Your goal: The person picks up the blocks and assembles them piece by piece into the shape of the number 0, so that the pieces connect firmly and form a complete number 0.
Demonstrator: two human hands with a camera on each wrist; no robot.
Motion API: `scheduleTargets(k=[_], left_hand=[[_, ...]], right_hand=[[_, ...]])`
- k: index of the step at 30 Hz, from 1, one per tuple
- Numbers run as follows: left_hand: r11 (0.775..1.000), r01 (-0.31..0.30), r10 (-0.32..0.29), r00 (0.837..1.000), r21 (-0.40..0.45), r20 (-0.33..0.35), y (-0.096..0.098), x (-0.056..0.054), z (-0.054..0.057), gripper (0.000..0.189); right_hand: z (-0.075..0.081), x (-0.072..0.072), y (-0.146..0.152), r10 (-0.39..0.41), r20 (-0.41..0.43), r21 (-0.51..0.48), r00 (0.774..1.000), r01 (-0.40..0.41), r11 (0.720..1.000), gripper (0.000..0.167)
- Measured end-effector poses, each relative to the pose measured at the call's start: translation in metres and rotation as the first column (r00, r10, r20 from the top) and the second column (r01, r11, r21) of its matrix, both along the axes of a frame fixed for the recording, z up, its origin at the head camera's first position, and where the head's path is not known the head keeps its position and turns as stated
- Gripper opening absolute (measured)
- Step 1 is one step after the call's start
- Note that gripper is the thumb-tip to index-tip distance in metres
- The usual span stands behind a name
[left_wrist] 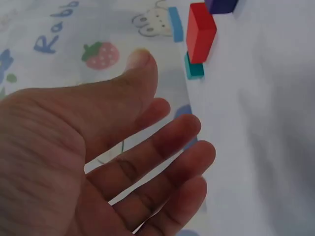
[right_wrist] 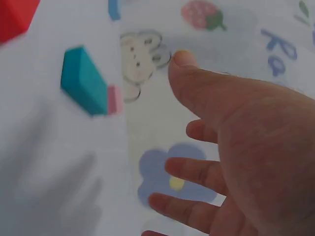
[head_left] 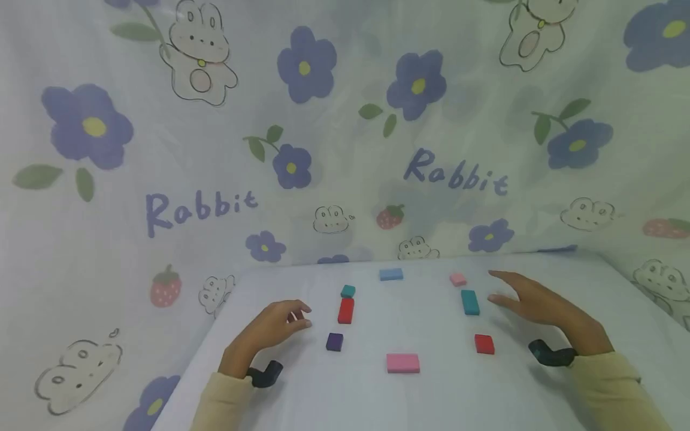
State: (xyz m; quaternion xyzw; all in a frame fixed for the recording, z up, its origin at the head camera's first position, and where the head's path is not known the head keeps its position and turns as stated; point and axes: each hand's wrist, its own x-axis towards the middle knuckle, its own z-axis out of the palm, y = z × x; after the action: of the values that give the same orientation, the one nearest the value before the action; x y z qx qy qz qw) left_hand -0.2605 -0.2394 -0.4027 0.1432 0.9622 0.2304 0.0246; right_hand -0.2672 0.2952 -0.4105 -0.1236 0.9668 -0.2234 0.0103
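Observation:
My left hand (head_left: pixel 279 326) hovers at the left of the white table with loosely bent fingers and holds nothing. Just right of it lie a red rectangular block (head_left: pixel 346 311), a small teal block (head_left: pixel 348 291) and a dark purple block (head_left: pixel 335 342). Over on the right side, my right hand (head_left: pixel 530 299) is also without anything in it, thumb and fingers apart. Nearest to that hand are a teal rectangular block (head_left: pixel 470 302) and a small pink block (head_left: pixel 458 279). A red square block (head_left: pixel 484 344) lies closer to the front.
A light blue block (head_left: pixel 391 274) lies at the back of the white table (head_left: pixel 302 395), and a pink rectangular block (head_left: pixel 403 363) near the front middle. Behind the table hangs a patterned curtain (head_left: pixel 350 149) with flowers and rabbits. Each wrist wears a black strap.

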Motion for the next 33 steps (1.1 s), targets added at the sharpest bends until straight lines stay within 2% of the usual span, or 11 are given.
scheduleTargets(k=[5, 9, 12, 16, 20, 23, 28, 33], left_hand=[[0.997, 0.075, -0.076, 0.995, 0.023, 0.058, -0.002, 0.009, -0.001, 0.034], [0.989, 0.137, -0.142, 0.986, 0.06, 0.091, 0.002, 0.013, -0.001, 0.039], [0.983, 0.165, -0.173, 0.978, 0.076, 0.116, 0.01, 0.012, -0.004, 0.041], [0.98, 0.186, -0.196, 0.966, 0.075, 0.166, 0.021, 0.011, -0.01, 0.043], [0.976, 0.205, -0.213, 0.964, 0.068, 0.159, 0.029, 0.006, -0.012, 0.042], [0.975, 0.213, -0.22, 0.964, 0.062, 0.152, 0.034, 0.002, -0.013, 0.041], [0.977, 0.209, -0.213, 0.961, 0.041, 0.178, 0.035, -0.001, -0.015, 0.039], [0.979, 0.201, -0.205, 0.962, 0.038, 0.179, 0.034, -0.001, -0.018, 0.035]], right_hand=[[0.009, 0.005, -0.037, 0.142, -0.057, -0.036, 0.988, -0.144, 0.989, 0.065], [0.015, 0.009, -0.064, 0.229, -0.185, -0.074, 0.956, -0.246, 0.966, 0.055], [0.015, 0.013, -0.082, 0.288, -0.226, -0.075, 0.931, -0.312, 0.947, 0.048], [0.009, 0.019, -0.102, 0.395, -0.201, -0.064, 0.897, -0.414, 0.908, 0.041], [0.001, 0.026, -0.117, 0.459, -0.163, -0.08, 0.873, -0.475, 0.876, 0.036], [-0.003, 0.03, -0.124, 0.48, -0.101, -0.095, 0.872, -0.488, 0.867, 0.036], [-0.008, 0.036, -0.135, 0.512, 0.008, -0.112, 0.859, -0.508, 0.854, 0.036], [-0.012, 0.039, -0.144, 0.511, 0.071, -0.103, 0.857, -0.503, 0.858, 0.037]])
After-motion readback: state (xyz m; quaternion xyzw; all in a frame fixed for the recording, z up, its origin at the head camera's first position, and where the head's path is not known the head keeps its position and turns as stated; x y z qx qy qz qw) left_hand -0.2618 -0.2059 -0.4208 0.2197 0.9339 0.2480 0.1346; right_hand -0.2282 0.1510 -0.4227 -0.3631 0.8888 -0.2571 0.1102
